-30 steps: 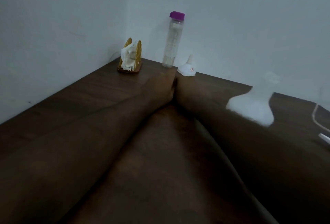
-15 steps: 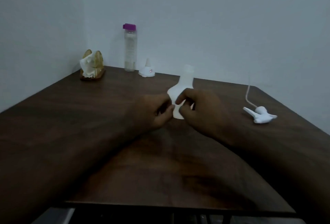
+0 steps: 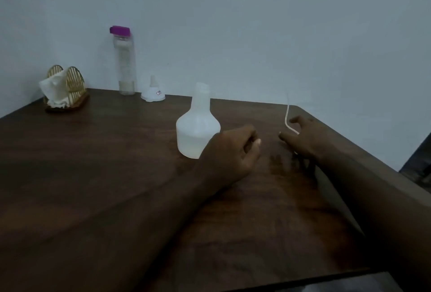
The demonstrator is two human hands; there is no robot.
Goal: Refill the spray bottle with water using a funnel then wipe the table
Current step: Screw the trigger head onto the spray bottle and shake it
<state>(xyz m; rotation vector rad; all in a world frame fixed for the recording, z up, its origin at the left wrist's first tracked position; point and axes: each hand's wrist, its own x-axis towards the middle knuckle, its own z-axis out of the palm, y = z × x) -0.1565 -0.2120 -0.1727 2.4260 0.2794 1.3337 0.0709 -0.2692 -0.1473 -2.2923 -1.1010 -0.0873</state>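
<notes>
Filling view: dark wood bench point(image 3: 93, 175) in corner, pale walls point(image 3: 256, 23). Open spray bottle point(image 3: 197, 126) upright mid-bench. Funnel point(image 3: 153, 92) by back wall. Left hand point(image 3: 231, 152) fingers loosely curled, empty; right hand point(image 3: 305, 139) fingers apart.

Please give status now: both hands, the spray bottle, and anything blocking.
Left hand loosely curled, empty. Right hand over the sprayer tube, grip unclear. Spray bottle upright, uncapped, unheld. Funnel by wall, path clear.
</notes>
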